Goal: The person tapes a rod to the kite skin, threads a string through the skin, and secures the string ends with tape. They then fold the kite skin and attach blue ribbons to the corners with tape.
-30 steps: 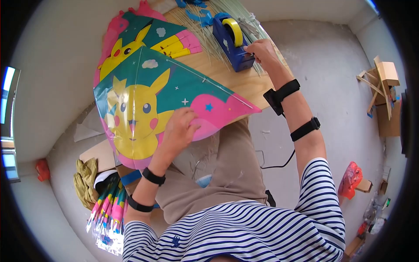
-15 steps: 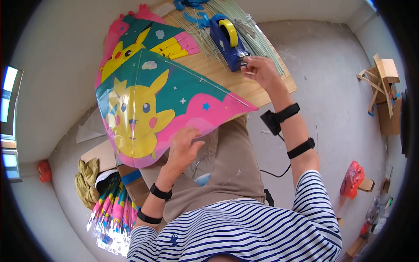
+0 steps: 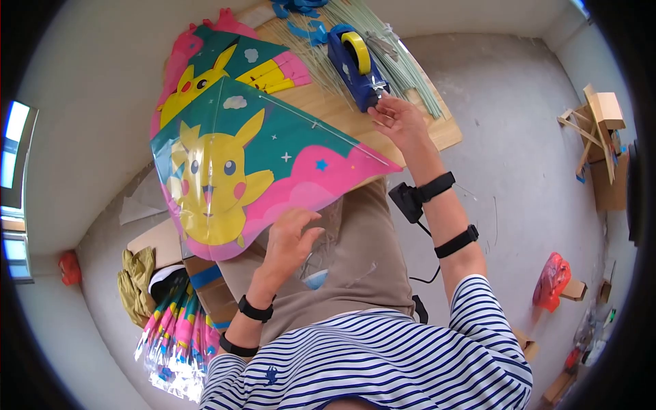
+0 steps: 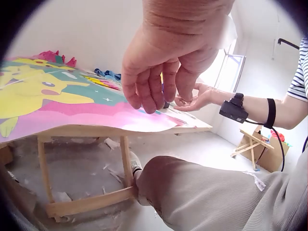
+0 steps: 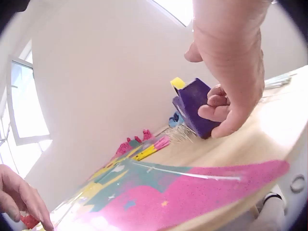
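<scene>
A kite (image 3: 314, 184) with a yellow cartoon figure on green and pink lies on the wooden table, its near edge overhanging. A thin white rod runs along its right edge. My left hand (image 3: 290, 239) is at the near edge, fingers bent loosely and nothing between them. My right hand (image 3: 403, 123) is at the front end of a blue tape dispenser (image 3: 352, 75), which carries a yellow roll (image 3: 355, 51). Shiny clear tape shows at the cutter. In the right wrist view the fingers (image 5: 216, 113) curl beside the dispenser, with the thumb apart from them.
A second kite (image 3: 253, 55) lies partly under the first. Thin pale sticks (image 3: 417, 85), scissors (image 3: 379, 44) and blue ribbon (image 3: 311, 31) lie behind and beside the dispenser. Folded kites (image 3: 178, 328) and a cardboard box (image 3: 212, 287) stand at left.
My right hand has drawn back from the dispenser's cutter toward me. The dispenser has shifted slightly left. My left hand has moved down off the kite's surface to its near edge.
</scene>
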Motion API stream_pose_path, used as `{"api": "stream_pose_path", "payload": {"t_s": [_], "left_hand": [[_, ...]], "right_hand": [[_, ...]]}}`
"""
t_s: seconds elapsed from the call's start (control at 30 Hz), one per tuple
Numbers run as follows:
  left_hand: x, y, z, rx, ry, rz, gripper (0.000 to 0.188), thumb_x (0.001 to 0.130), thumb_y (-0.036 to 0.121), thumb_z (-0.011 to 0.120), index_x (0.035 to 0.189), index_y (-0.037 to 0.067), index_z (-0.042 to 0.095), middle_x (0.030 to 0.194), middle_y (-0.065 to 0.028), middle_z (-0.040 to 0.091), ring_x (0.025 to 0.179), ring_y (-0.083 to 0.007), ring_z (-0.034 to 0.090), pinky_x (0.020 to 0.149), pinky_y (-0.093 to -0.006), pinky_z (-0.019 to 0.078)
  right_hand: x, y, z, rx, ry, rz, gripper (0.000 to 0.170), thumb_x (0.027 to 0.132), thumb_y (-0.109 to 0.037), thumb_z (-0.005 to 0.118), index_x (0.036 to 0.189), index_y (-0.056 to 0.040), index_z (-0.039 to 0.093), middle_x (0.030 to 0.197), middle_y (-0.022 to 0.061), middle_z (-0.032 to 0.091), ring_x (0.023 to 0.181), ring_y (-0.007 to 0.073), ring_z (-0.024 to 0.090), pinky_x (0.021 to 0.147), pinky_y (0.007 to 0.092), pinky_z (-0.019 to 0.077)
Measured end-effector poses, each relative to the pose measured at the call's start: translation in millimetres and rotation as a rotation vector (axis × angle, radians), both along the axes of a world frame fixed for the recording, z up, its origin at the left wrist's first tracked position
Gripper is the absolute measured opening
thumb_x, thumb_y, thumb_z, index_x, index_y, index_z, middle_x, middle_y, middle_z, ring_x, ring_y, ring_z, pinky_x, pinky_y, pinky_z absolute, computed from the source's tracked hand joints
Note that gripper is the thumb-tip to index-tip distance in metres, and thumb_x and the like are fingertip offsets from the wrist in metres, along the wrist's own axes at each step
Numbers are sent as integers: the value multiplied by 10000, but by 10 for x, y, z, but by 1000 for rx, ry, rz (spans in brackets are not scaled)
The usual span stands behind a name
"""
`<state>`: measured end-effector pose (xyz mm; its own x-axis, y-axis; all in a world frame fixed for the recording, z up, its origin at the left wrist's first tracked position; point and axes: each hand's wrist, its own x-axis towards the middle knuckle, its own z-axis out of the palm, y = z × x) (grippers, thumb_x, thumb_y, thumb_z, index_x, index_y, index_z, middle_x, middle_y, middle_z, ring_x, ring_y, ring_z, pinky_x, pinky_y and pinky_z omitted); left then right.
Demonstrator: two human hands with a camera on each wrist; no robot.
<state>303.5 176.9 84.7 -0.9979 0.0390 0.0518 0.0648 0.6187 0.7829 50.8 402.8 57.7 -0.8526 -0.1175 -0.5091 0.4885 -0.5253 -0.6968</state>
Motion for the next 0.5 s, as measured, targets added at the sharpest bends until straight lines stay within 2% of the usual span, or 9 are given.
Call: {"api": "stream_pose_path", "payload": {"t_s": [0.13, 0.23, 0.33, 0.43, 0.5], "left_hand": [[61, 5, 14, -9, -21, 31, 243, 793, 72, 735, 1024, 9, 692, 970, -142, 691, 902, -304, 661, 770, -352, 506], [104, -8, 85, -2, -96, 67, 237, 794, 66, 733, 1022, 11, 693, 961, -139, 693, 891, -292, 667, 757, -343, 508], [116, -34, 96, -3, -107, 73, 238, 792, 57, 733, 1022, 10, 694, 960, -138, 695, 891, -281, 671, 748, -338, 509], [116, -23, 52, -3, -57, 67, 241, 790, 49, 731, 1024, 7, 695, 960, -141, 697, 896, -278, 674, 748, -338, 511], [115, -8, 44, 4, -41, 65, 242, 789, 47, 730, 1025, 5, 696, 960, -143, 698, 900, -279, 674, 751, -339, 512]], "right_hand": [[-77, -100, -137, 8, 43, -49, 148, 922, -54, 587, 1045, 29, 577, 1043, 169, 634, 1073, 370, 654, 963, 523, 500], [-47, -73, -188, -30, 125, -51, 114, 887, -30, 629, 968, 36, 584, 955, 160, 654, 933, 334, 698, 870, 431, 531], [-14, -44, -196, -89, 151, -67, 118, 877, -13, 630, 963, 46, 575, 963, 175, 653, 906, 329, 702, 846, 413, 540], [17, -80, -179, -52, 179, -103, 97, 874, 0, 629, 943, 48, 580, 914, 172, 652, 881, 331, 709, 809, 417, 552], [9, -104, -177, 75, 117, -110, 65, 855, 12, 632, 886, 53, 592, 847, 166, 655, 865, 333, 713, 776, 412, 558]]}}
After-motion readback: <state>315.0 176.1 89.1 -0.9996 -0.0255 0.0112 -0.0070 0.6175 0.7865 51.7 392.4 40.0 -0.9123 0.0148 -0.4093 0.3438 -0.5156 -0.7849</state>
